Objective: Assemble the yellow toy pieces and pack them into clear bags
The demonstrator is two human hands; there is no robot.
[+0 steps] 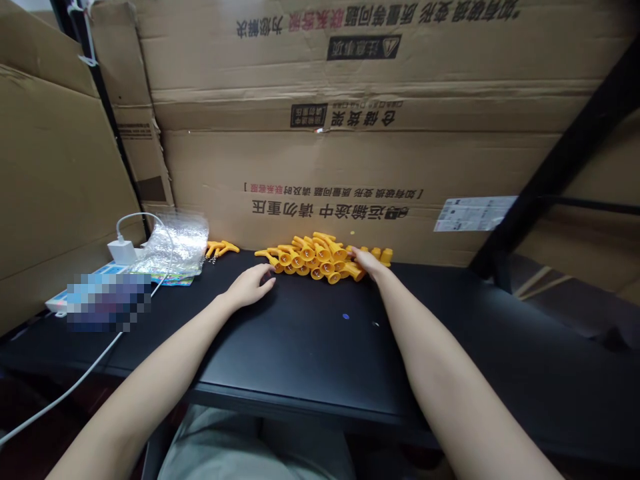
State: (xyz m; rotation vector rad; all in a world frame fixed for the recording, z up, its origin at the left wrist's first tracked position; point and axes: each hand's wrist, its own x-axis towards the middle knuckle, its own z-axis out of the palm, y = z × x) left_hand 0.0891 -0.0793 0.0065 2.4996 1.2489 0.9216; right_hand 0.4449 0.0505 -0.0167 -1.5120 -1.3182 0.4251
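Observation:
A heap of yellow plastic pieces (pixel 307 253), each with a flared, cup-like end facing me and a narrower stem, lies against the cardboard at the back of the black table. My left hand (pixel 251 285) is at the heap's left end, its thumb apart from the stretched fingers, with nothing visible in it. At the right end, my right hand (pixel 369 261) rests its stretched fingers against the outer pieces; part of the fingers is hidden. Just behind and right of that hand stand several yellow pieces (pixel 386 256) in a row.
Yellow hooked pieces with small chains (pixel 223 248) lie at the back left, beside clear plastic bags (pixel 173 243). A power strip with a white charger (pixel 121 251) and cable is further left. Cardboard walls (pixel 320 160) enclose the table (pixel 300 347); a blue disc (pixel 345 317) lies on it.

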